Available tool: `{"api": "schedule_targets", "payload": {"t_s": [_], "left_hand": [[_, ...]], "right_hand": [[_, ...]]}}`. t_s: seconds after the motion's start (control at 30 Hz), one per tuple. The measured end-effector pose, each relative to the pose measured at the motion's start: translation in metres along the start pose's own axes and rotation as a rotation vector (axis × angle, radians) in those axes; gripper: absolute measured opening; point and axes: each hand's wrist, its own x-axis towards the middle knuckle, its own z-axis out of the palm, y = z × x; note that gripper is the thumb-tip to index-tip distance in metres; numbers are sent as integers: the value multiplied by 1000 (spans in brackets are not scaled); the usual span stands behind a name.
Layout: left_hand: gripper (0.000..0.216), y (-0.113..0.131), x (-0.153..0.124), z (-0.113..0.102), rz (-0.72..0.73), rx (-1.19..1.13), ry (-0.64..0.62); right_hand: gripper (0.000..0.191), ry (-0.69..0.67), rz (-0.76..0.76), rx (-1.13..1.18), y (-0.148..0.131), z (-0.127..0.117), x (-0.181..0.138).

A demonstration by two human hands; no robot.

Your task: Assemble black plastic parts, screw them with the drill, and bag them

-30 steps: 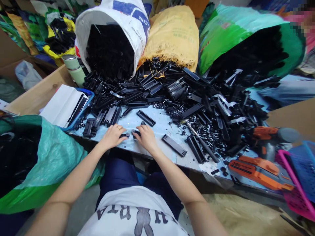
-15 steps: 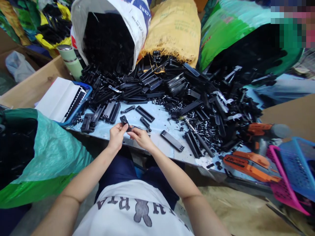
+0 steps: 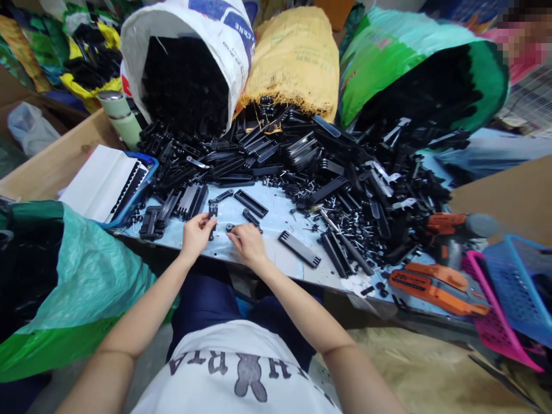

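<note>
My left hand (image 3: 196, 233) pinches a small flat black plastic strip (image 3: 213, 214) and holds it upright over the pale blue tabletop (image 3: 280, 221). My right hand (image 3: 246, 242) rests on the table beside it, fingers curled on a small black part (image 3: 230, 227). Two more black strips (image 3: 250, 202) lie just beyond my hands, and a longer slotted strip (image 3: 299, 248) lies to the right. A large heap of black plastic parts (image 3: 345, 178) covers the far half of the table.
Three open sacks, white (image 3: 190, 63), yellow (image 3: 297, 57) and green (image 3: 414, 75), spill black parts at the back. A blue tray with white sheets (image 3: 107, 183) and a green flask (image 3: 119, 118) stand left. Orange power tools (image 3: 431, 287) and pink and blue baskets (image 3: 509, 299) lie right. A green bag (image 3: 73, 276) sits at my left knee.
Both hands lifted a black part off the table together, then came back down. Now the left hand alone holds the strip while the right hand has dropped to the tabletop.
</note>
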Motion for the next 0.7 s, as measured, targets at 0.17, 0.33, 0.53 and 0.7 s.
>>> {"api": "schedule_targets", "payload": {"t_s": [0.17, 0.33, 0.53, 0.7], "left_hand": [[26, -11, 27, 3, 265, 679, -70], [32, -17, 23, 12, 358, 890, -112], [35, -26, 12, 14, 440, 994, -117], [35, -35, 12, 12, 492, 1006, -165]], "right_hand": [[90, -11, 169, -241, 21, -1, 10], [53, -114, 25, -338, 25, 8, 10], [53, -48, 140, -257, 24, 1, 1], [49, 461, 480, 64, 75, -79, -106]]}}
